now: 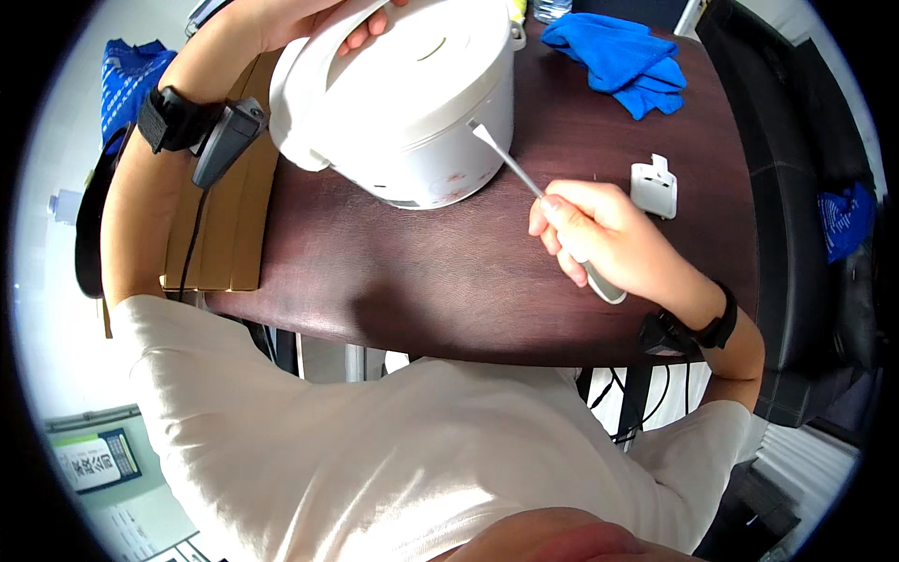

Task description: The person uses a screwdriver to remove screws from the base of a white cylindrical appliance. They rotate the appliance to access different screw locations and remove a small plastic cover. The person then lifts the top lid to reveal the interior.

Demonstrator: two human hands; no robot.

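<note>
A crumpled blue cloth (620, 54) lies at the far side of the dark brown counter (449, 281). A small white plastic part (654, 187) sits near the counter's right edge. Light wooden boards (225, 229) lie along its left edge. A black chair (805, 187) stands at the right.

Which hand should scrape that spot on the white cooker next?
Probably the right hand: it grips the thin tool, whose tip already touches the rice cooker. The left hand is busy steadying the cooker's top.
</note>
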